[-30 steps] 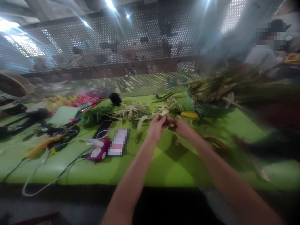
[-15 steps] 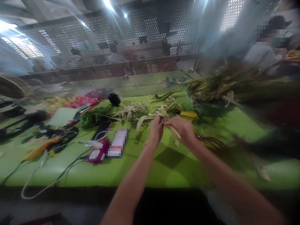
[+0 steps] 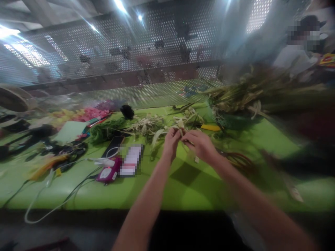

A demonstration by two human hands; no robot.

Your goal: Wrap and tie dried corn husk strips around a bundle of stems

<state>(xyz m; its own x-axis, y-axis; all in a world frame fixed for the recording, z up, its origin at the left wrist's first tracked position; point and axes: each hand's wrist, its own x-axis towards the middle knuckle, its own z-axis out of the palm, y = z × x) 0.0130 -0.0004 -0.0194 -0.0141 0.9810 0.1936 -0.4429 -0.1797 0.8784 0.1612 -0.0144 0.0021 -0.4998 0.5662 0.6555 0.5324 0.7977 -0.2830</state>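
Over the green tabletop my left hand [image 3: 171,142] pinches a pale dried leaf strip [image 3: 181,124] that looks like corn husk. Close beside it, my right hand [image 3: 199,142] has its fingers pressed together on the same strip, and a pale end hangs below them. Fingers hide most of the strip. Just beyond the hands lies a loose heap of dried husk pieces [image 3: 148,124]. A yellow-handled tool [image 3: 210,127] rests behind my right hand, and scissors or pliers with orange-brown handles [image 3: 239,159] lie to the right of my wrist.
Left of my arms are a phone [image 3: 131,159], a purple power box [image 3: 109,171] with cables, and green fibre [image 3: 106,130]. Pink and yellow pieces [image 3: 95,113] lie farther back. A green basket [image 3: 232,120] of dried stalks stands right. A person [image 3: 293,59] sits beyond.
My right hand has turned slightly and shifted left, and its fingers sit higher on the strip. The long pale end below the right hand shows less. My left hand has moved slightly left.
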